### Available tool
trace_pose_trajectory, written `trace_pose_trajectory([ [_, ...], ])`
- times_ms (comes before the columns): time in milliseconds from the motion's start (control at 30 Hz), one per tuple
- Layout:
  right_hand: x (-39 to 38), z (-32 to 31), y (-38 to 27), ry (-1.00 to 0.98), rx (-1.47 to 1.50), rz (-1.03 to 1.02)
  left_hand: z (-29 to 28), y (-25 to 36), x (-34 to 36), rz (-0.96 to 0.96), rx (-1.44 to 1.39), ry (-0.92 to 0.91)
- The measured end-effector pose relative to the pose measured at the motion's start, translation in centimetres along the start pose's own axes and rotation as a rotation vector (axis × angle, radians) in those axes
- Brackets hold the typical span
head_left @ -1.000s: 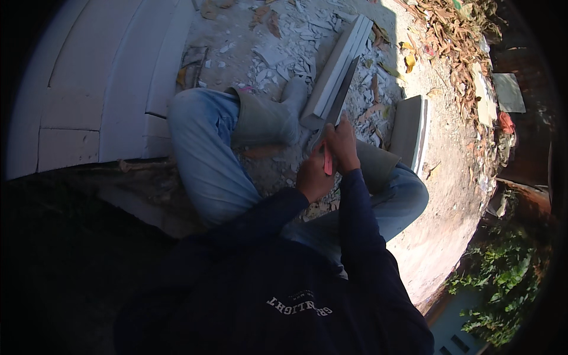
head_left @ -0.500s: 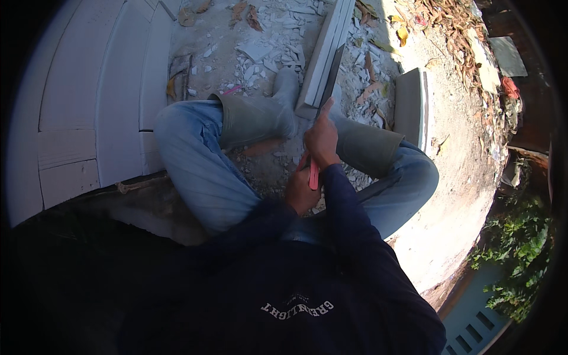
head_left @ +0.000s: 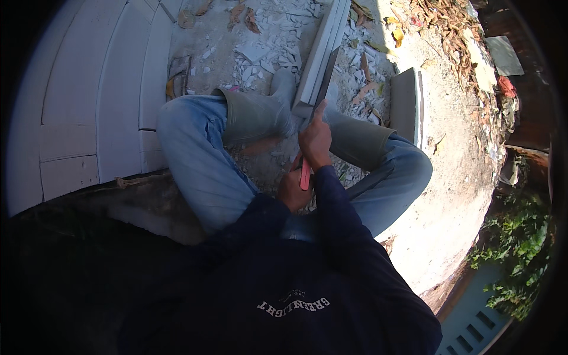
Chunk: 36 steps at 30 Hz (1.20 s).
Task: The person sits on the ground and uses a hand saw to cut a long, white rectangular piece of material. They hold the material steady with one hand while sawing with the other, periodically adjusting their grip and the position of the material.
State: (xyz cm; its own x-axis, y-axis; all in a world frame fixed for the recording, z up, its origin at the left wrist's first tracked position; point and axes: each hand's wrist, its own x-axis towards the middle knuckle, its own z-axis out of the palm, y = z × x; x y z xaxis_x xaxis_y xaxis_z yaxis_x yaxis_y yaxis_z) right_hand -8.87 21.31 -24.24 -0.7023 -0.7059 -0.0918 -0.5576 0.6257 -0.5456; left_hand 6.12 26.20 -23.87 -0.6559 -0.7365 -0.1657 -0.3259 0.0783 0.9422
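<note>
A long, flat, dark blade (head_left: pixel 325 83) with a red handle (head_left: pixel 305 175), which looks like a handsaw, lies along the right side of a stack of grey-white strips (head_left: pixel 319 65). My right hand (head_left: pixel 315 142) is closed round the tool above the red part, its index finger stretched along the blade. Closer to my body, my left hand (head_left: pixel 293 192) is closed at the handle, its fingers largely hidden. The strips stand between my grey boots (head_left: pixel 254 115), their near end by my feet. Whether the blade touches them I cannot tell.
White broken chips (head_left: pixel 254 56) and dry leaves (head_left: pixel 251 21) litter the ground ahead. A grey block (head_left: pixel 404 103) stands right of my right boot. Pale panels (head_left: pixel 118 89) lie at the left. Green plants (head_left: pixel 520 260) grow at the far right.
Both hands and the red-handled tool have shifted slightly left, my legs and the view moving a little as well. Both hands keep their hold, and the blade stays beside the strips.
</note>
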Motion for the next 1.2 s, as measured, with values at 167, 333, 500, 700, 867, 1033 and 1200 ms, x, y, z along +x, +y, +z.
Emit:
trace_pose_trajectory([
  [167,3.1,-0.5,-0.1,0.007,-0.014,-0.027,0.4,0.9,3.3,0.057,0.019,0.037],
  [333,7.6,-1.6,0.3,0.044,-0.024,-0.013,1.5,1.6,8.0,0.094,0.007,0.058],
  [500,7.5,-1.1,0.9,0.05,0.025,-0.016,1.2,1.7,7.5,0.017,0.03,0.046],
  [700,-0.5,-0.4,-1.3,-0.052,0.019,0.093,-1.7,0.2,-0.1,0.031,0.004,0.013],
  [867,4.3,0.3,0.5,0.07,-0.013,-0.005,0.7,-1.1,3.9,0.081,0.095,0.023],
  [1033,5.0,0.0,1.3,0.072,0.026,-0.061,0.8,0.2,4.4,-0.009,0.015,0.012],
  [1200,-1.8,0.3,-2.4,-0.067,-0.047,0.074,-2.6,-1.0,-1.1,-0.027,-0.039,-0.009],
])
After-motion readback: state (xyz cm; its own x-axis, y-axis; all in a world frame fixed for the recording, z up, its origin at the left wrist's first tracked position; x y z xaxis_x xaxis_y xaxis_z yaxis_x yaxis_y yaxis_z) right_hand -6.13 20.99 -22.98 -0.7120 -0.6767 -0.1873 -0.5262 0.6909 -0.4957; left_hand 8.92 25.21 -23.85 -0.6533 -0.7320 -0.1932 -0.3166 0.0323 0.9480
